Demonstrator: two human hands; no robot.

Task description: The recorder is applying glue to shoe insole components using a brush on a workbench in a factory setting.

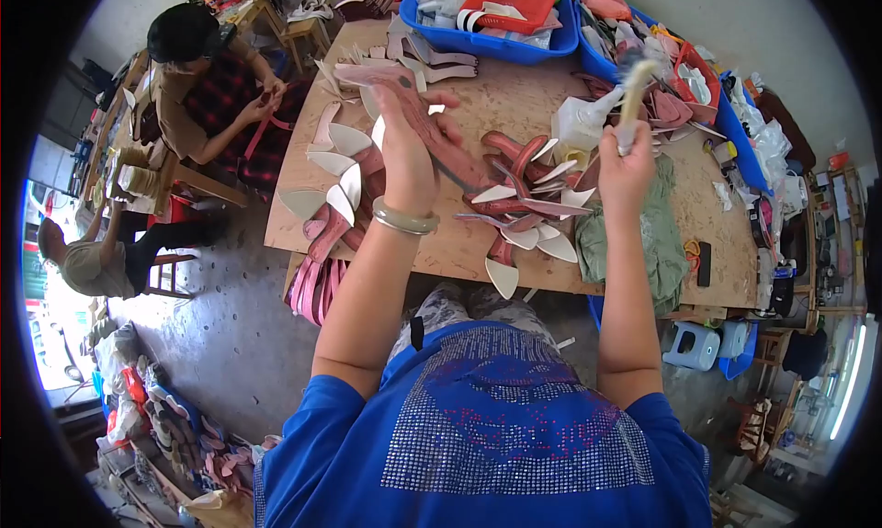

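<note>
I see the left hand [405,151] raised, gripping a long pink insole [432,128]; the right hand [627,160] clenches an upright bristly brush [634,91].

White plastic bag [581,124] on worktable, centre right, beside brush. More white bags [767,142] crumpled at table's right edge. No labels, signs or screens discernible.

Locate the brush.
In the head view the brush is upright in the right hand, right of centre, above the green cloth and beside the white glue bottle.
</note>
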